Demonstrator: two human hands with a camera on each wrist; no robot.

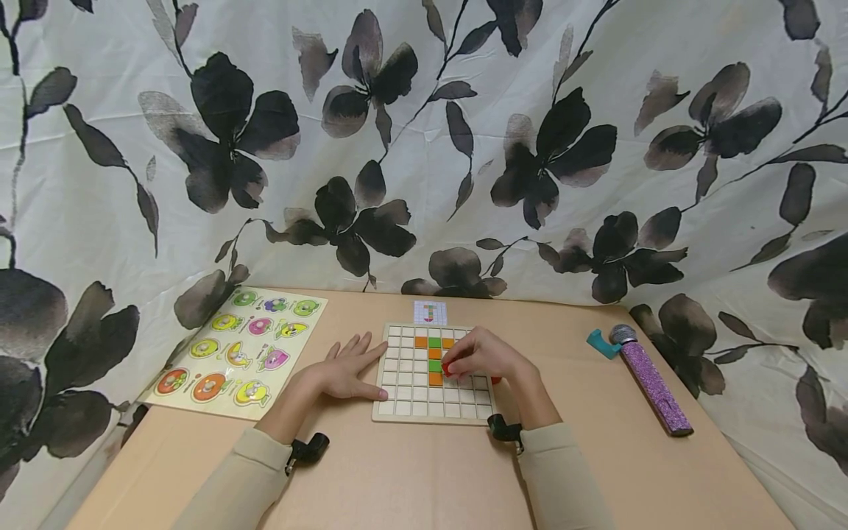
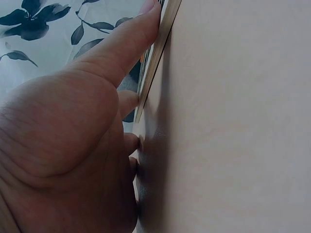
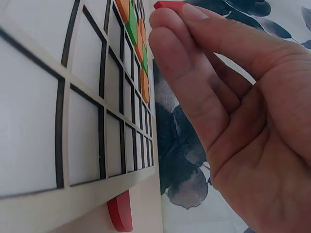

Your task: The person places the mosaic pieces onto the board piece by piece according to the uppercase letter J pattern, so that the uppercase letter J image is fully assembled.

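Observation:
A pale wooden grid board point(image 1: 405, 409) with square cells lies on the table. Orange and green square tiles point(image 1: 434, 342) fill several of its cells, forming a T-like shape. Above the board's middle, my right hand point(image 1: 486, 355) pinches a red tile point(image 3: 165, 4) between thumb and fingertips. My left hand point(image 1: 344, 370) is spread out with straight fingers at the board's left side, its thumb and forefinger touching that edge and the other fingers toward the table. Another red piece point(image 3: 122, 212) lies beside the board's right edge, mostly hidden by the right wrist in the head view.
A small pattern card point(image 1: 430, 312) sits just behind the board. To the left lies a sheet of fruit pictures point(image 1: 255, 344). On the right are a purple glittery toy microphone point(image 1: 656, 386) and a teal piece point(image 1: 603, 344). A floral cloth point(image 1: 450, 169) hangs behind the table.

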